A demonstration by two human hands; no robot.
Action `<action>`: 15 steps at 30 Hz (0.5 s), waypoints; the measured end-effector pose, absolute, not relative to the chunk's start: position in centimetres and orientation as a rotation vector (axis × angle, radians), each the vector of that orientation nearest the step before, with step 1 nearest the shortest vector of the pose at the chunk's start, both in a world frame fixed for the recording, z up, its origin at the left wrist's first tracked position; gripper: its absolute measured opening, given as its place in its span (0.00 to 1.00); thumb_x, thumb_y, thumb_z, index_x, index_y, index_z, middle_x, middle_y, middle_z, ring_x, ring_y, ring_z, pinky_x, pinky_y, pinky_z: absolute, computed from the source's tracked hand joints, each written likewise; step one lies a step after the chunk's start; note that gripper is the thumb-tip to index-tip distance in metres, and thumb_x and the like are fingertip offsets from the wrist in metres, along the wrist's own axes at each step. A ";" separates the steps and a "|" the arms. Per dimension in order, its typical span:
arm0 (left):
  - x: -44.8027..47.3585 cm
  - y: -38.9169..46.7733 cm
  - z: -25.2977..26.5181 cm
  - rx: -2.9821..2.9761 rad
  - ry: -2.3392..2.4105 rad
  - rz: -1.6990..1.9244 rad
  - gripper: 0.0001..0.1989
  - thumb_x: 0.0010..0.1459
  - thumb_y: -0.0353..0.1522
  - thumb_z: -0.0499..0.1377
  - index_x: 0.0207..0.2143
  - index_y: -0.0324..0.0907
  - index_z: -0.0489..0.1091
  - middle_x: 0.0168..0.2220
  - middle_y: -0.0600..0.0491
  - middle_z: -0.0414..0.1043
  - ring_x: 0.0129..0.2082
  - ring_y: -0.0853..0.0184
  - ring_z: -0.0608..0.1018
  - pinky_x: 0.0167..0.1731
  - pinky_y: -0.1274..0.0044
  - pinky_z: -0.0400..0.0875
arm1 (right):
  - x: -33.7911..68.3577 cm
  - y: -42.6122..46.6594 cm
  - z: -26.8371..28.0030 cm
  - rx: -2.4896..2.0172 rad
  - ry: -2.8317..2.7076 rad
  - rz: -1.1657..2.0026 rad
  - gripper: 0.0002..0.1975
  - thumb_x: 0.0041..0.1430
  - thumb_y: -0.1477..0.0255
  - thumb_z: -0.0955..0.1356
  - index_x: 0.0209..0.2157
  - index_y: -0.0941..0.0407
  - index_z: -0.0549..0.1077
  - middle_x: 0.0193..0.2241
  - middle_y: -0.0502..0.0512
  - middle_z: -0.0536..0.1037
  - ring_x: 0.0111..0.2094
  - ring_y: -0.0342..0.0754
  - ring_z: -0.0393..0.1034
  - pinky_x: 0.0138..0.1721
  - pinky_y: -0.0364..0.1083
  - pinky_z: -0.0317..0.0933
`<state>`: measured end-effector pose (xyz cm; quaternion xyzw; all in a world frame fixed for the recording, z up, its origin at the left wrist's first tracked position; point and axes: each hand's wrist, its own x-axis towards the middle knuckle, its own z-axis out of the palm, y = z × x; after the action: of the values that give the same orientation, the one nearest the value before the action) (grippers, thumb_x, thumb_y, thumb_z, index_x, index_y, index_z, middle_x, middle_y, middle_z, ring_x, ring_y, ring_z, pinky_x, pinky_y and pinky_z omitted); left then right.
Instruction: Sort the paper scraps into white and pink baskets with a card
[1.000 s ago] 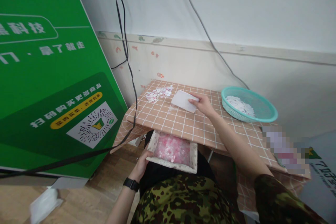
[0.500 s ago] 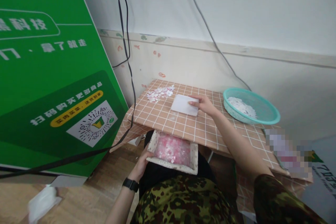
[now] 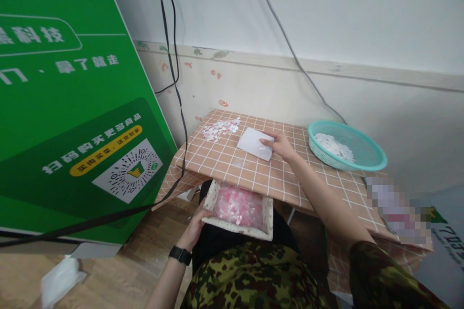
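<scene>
While the left hand (image 3: 196, 224) grips the left side of a pale speckled box (image 3: 237, 230), thumb at the rim and remaining fingers mostly hidden by its wall, the right hand (image 3: 279, 145) pinches a white card (image 3: 251, 143) by its right end. Right thumb lies flat on the upper face of the card; another finger shows along the far edge, the rest are hidden beneath. Card position: above the middle of the table (image 3: 290, 181), slightly skewed to the grid of the brown checked cloth; whether its underside touches the cloth cannot be told. Just off its near edge, a small translucent scrap (image 3: 238, 163) lies on the cloth. Beyond the card's left end, near the far left corner, a loose heap of white and pink pieces (image 3: 221, 129) is spread. Box position: below the near table edge, over dark trousers (image 3: 284, 224); it contains a mass of pink and whitish bits (image 3: 237, 205), individual shapes too blurred to resolve. To the right of the right hand and apart from it, a teal basket (image 3: 369, 155) stands at the far side of the table, white pieces (image 3: 333, 148) collected inside. Left wrist carries a black watch (image 3: 180, 255)
</scene>
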<state>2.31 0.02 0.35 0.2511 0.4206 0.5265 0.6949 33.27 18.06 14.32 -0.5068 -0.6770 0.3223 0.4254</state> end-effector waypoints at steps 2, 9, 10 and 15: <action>2.3 0.1 0.6 0.582 0.955 1.167 0.25 0.41 0.28 0.60 0.46 0.40 0.74 0.40 0.49 0.80 0.44 0.51 0.76 0.46 0.66 0.65 | 33.0 17.9 14.1 -1.194 -1.770 0.802 0.20 0.52 0.65 0.70 0.47 0.56 0.75 0.48 0.59 0.76 0.46 0.55 0.70 0.47 0.54 0.64; 2.2 0.0 0.2 0.614 0.957 1.174 0.25 0.42 0.28 0.59 0.47 0.41 0.74 0.44 0.49 0.78 0.48 0.50 0.73 0.50 0.65 0.62 | 32.4 16.7 14.6 -1.145 -1.912 0.801 0.18 0.53 0.64 0.69 0.45 0.55 0.76 0.46 0.58 0.76 0.45 0.54 0.70 0.45 0.53 0.64; 2.2 0.0 -0.1 0.613 0.959 1.170 0.25 0.42 0.28 0.59 0.47 0.41 0.74 0.45 0.49 0.78 0.49 0.50 0.73 0.50 0.65 0.62 | 32.7 16.6 14.6 -1.172 -1.896 0.788 0.18 0.53 0.64 0.69 0.45 0.56 0.76 0.45 0.58 0.77 0.44 0.54 0.70 0.44 0.52 0.65; 2.2 -0.1 -0.4 0.600 0.978 1.156 0.22 0.42 0.29 0.59 0.43 0.40 0.75 0.42 0.48 0.79 0.47 0.50 0.74 0.49 0.65 0.63 | 34.0 15.0 14.5 -1.220 -1.877 0.907 0.21 0.53 0.61 0.69 0.46 0.56 0.75 0.40 0.57 0.78 0.36 0.51 0.72 0.33 0.47 0.66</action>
<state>2.17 -0.07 -0.39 0.2678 0.4369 0.5162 0.6862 34.01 15.00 14.49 -0.4722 -0.7265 0.3511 0.3550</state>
